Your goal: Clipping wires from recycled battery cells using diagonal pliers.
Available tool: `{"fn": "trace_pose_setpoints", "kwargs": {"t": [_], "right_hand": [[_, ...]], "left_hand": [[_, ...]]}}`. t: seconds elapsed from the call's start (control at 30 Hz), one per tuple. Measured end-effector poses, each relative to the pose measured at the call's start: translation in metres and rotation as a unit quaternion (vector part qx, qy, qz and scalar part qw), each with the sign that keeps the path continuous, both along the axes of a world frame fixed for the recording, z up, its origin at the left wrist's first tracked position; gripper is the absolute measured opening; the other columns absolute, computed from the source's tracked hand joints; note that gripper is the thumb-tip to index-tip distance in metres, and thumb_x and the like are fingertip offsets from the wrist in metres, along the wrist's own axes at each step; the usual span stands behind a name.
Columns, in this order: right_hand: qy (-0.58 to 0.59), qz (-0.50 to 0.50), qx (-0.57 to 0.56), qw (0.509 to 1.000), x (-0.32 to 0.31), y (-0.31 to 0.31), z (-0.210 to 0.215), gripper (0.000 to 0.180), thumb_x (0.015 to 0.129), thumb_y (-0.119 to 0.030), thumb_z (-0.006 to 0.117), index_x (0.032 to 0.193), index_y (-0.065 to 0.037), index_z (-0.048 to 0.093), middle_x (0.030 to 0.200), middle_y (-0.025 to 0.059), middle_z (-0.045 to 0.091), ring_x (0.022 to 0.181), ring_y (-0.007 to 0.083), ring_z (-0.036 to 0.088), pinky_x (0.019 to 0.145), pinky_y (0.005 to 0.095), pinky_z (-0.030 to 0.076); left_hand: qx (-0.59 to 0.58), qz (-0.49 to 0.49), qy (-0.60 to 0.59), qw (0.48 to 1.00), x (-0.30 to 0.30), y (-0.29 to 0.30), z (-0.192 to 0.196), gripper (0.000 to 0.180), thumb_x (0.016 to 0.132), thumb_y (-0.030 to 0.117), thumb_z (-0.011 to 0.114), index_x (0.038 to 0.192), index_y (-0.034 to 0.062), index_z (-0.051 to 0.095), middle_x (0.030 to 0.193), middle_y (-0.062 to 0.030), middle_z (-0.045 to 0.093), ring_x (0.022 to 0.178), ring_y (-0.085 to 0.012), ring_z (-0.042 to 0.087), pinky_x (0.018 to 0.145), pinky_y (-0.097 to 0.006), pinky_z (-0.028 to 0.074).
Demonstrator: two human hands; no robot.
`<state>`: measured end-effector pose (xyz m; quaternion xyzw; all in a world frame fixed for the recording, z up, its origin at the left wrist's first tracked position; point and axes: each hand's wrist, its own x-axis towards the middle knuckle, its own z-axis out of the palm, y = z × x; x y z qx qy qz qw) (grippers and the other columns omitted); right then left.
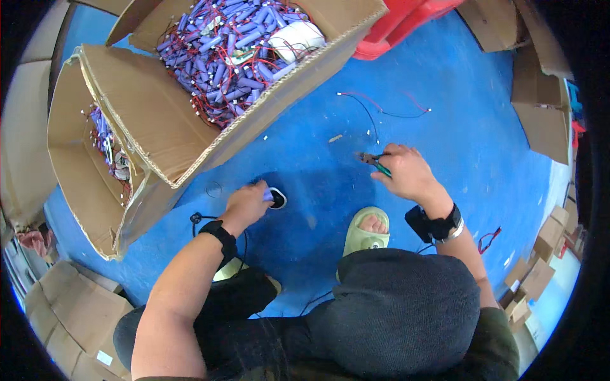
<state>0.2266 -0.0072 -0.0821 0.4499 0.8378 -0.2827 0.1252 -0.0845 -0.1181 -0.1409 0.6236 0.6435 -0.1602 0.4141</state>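
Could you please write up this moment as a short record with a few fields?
Setting: blue floor, person seated low, seen from above
Left hand: closed on a purple battery, beside a small round white item
Right hand: grips cutters with green handles
Boxes: tilted cardboard box full of purple batteries with red and black wires
Floor bits: loose wires, small scraps
Foot: pale green sandal

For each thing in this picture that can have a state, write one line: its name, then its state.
Large cardboard box: open, tipped, full of purple cells with red wires.
Smaller box: open, partly filled.
Left hand: closed on a purple cell.
Right hand: gripping green-handled pliers.
Loose wires: lying on the blue floor.
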Motion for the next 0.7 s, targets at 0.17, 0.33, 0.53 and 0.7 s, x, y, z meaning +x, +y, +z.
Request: {"fn": "trace_pose_setpoints", "kwargs": {"t": [0.17, 0.33, 0.53, 0.7], "right_hand": [[0.015, 0.009, -0.038, 0.999, -0.003, -0.002, -0.001, 0.022, 0.074, -0.025, 0.064, 0.083, -0.005, 0.064, 0.089, 0.0116, 0.057, 0.087, 0.0304, 0.054, 0.078, 0.0397, 0.043], [-0.016, 0.043, -0.034, 0.998, -0.011, 0.005, -0.002, 0.023, 0.076, -0.028, 0.062, 0.085, -0.007, 0.064, 0.088, 0.011, 0.057, 0.089, 0.0299, 0.054, 0.078, 0.0399, 0.043], [-0.007, 0.098, -0.052, 0.994, -0.04, 0.004, -0.012, 0.026, 0.075, -0.031, 0.062, 0.086, -0.008, 0.064, 0.09, 0.0099, 0.057, 0.09, 0.0291, 0.054, 0.079, 0.04, 0.043], [0.005, 0.091, -0.035, 0.995, -0.051, 0.015, 0.006, 0.026, 0.075, -0.031, 0.062, 0.084, -0.007, 0.065, 0.091, 0.0094, 0.058, 0.089, 0.0284, 0.055, 0.079, 0.041, 0.043]], "left_hand": [[-0.086, -0.076, -0.127, 0.985, -0.045, -0.014, 0.035, 0.027, 0.076, 0.032, 0.063, 0.086, 0.0074, 0.057, 0.08, -0.0156, 0.062, 0.076, -0.035, 0.059, 0.065, -0.044, 0.046], [-0.231, -0.11, -0.023, 0.967, -0.114, -0.024, 0.124, 0.027, 0.075, 0.031, 0.062, 0.088, 0.0082, 0.059, 0.079, -0.0151, 0.062, 0.077, -0.0342, 0.059, 0.067, -0.044, 0.046], [0.078, 0.148, -0.229, 0.959, -0.075, 0.034, 0.256, 0.019, 0.072, 0.016, 0.073, 0.081, 0.0053, 0.06, 0.064, -0.0078, 0.056, 0.055, -0.0206, 0.056, 0.052, -0.029, 0.044], [0.201, 0.271, -0.16, 0.928, -0.082, 0.118, 0.268, 0.02, 0.082, 0.019, 0.063, 0.086, -0.0001, 0.06, 0.064, 0.0031, 0.051, 0.055, -0.0043, 0.043, 0.05, -0.022, 0.039]]}}
